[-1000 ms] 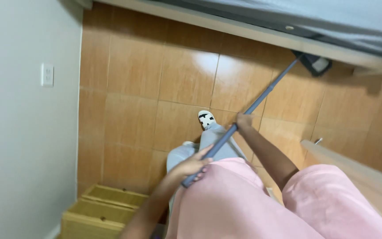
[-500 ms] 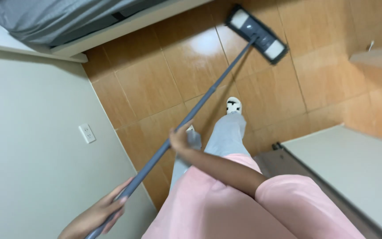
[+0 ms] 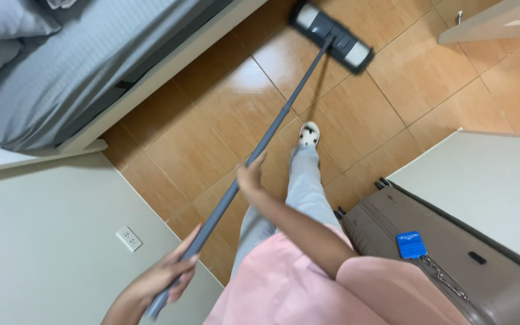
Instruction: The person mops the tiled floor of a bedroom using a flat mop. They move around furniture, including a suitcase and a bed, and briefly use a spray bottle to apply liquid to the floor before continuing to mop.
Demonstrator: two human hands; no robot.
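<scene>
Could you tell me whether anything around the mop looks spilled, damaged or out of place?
Nothing stands out. The flat mop head lies on the dry-looking tiled floor, both hands grip the pole, and the brown suitcase stands against the wall.

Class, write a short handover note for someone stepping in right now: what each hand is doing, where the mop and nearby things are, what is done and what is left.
Left hand: closed round the upper end of the mop handle, near the wall socket.
Right hand: gripping the handle midway.
Mop head: flat on the tiled floor, out ahead of the foot, beside the bed.
Brown suitcase stands at the right.
Done: cannot tell which tiles are already wiped.
Left: likely the floor near the bed and the suitcase.
</scene>
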